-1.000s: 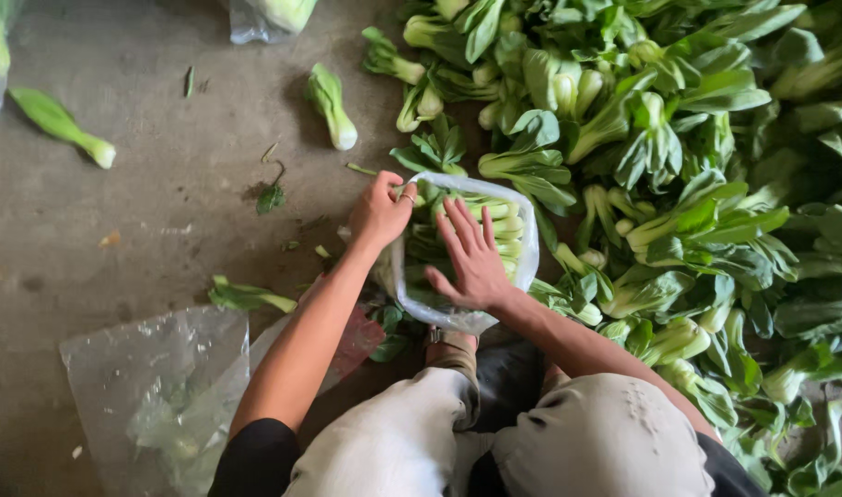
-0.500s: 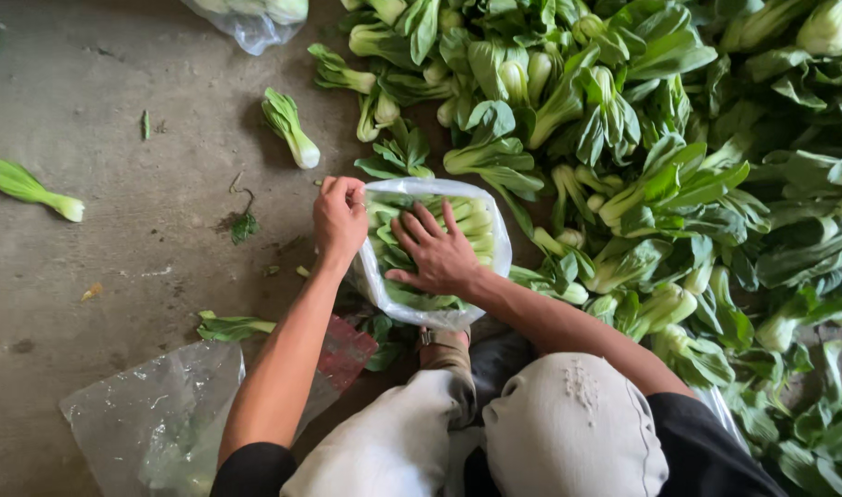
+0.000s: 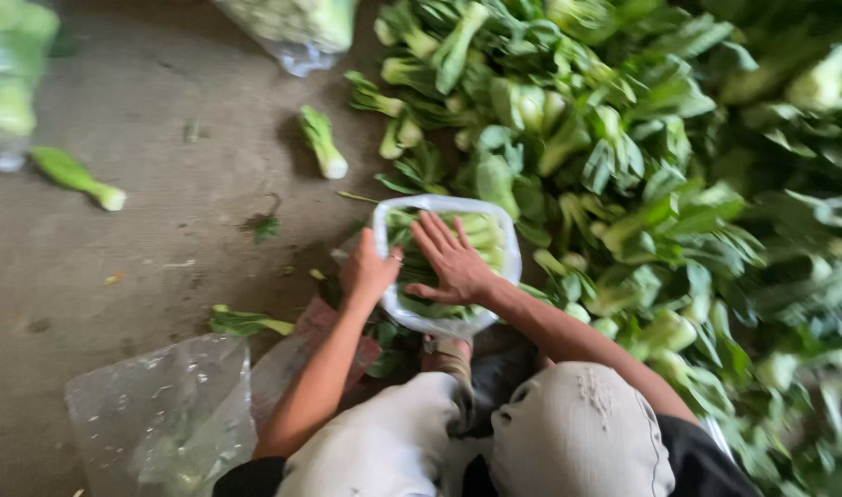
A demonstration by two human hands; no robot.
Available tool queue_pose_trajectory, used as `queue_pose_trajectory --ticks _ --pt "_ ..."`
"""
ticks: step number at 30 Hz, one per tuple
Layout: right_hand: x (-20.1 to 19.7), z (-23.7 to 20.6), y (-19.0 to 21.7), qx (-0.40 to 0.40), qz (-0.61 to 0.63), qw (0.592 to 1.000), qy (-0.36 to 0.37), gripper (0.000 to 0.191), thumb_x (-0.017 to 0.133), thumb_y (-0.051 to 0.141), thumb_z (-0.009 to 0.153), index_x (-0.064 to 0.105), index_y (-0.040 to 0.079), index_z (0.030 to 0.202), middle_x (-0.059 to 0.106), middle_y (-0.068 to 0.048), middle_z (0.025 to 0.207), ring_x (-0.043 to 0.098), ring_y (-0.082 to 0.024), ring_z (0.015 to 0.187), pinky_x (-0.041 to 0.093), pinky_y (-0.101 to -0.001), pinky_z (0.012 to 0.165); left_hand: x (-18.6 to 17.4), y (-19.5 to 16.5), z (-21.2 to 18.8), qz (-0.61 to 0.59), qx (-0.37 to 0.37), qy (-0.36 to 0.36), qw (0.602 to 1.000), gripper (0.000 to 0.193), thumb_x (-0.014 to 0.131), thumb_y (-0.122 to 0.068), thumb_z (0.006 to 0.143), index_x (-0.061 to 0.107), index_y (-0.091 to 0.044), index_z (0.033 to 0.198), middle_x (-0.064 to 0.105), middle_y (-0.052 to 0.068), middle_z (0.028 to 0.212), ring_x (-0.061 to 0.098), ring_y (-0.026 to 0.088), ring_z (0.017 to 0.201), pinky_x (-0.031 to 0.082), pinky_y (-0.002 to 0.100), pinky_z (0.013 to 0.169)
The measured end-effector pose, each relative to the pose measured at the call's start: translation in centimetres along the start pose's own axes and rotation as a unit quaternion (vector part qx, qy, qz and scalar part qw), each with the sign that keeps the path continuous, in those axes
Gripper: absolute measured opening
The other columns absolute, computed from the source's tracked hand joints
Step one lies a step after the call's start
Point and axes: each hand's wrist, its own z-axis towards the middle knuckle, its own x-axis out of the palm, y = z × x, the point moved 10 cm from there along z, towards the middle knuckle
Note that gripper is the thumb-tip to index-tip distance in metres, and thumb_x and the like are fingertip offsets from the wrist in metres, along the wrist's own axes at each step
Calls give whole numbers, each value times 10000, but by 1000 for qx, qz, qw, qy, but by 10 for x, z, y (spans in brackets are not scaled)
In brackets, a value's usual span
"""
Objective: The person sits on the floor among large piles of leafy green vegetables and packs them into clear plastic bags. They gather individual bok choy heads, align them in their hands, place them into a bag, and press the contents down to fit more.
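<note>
While crouched over a concrete floor [image 3: 145, 147], seen from the head camera: left hand [image 3: 367, 272] clamped on the near-left rim of a clear plastic bag [image 3: 505, 241], fingers curled over the edge, grip closed on the plastic. Right hand [image 3: 453, 262] laid flat inside the bag's open mouth, fingers spread wide, palm pressing down on the green bok choy heads [image 3: 481, 232] packed inside; holding nothing, only pushing. Bag sitting on the floor just ahead of the knees [image 3: 568, 433], clad in light trousers, touching the edge of a big heap of loose bok choy [image 3: 660, 184] filling the right side of the view.

Left of the bag: one loose bok choy head [image 3: 323, 144] lying alone on the floor, another [image 3: 75, 176] farther left, a few torn leaf scraps [image 3: 246, 322] near the left forearm. Crumpled empty plastic bag [image 3: 158, 419] at lower left, beside the left thigh. Two filled bags at the top edge, one [image 3: 296, 26] centre, one [image 3: 6, 83] at far left, both blurred.
</note>
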Motion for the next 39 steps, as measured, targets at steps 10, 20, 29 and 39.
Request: queue_pose_trajectory --ticks 10,20,29,39 --pt "-144 -59 -58 28 49 991 -125 559 757 159 853 557 40 1361 596 -186 1343 578 -380 1217 500 -487 1032 -18 -31 4 102 53 -7 993 499 787 -388 821 541 -65 1111 711 183 1044 679 436 967 521 581 788" --pt "-94 -52 -151 285 -29 956 -62 503 805 365 761 685 34 1119 707 -219 1042 685 -409 932 554 -495 766 -100 -151 -1 51 331 -8 942 488 729 -231 877 559 -79 1308 638 185 1217 649 389 1044 549 492 812" --pt "-148 -68 -148 279 185 916 -223 580 842 280 786 646 31 1272 711 -99 1052 694 -253 902 559 -355 803 -68 -290 -50 50 613 1 788 573 736 -178 822 547 -98 1357 667 113 1190 662 286 1091 510 458 1001" --pt "-220 -47 -158 159 426 843 -287 346 619 273 1098 668 4 1309 734 -148 1088 693 -239 987 544 -351 924 32 -234 -79 -562 151 241 777 408 622 24 753 644 24 1160 660 124 1375 627 214 1137 530 348 939"
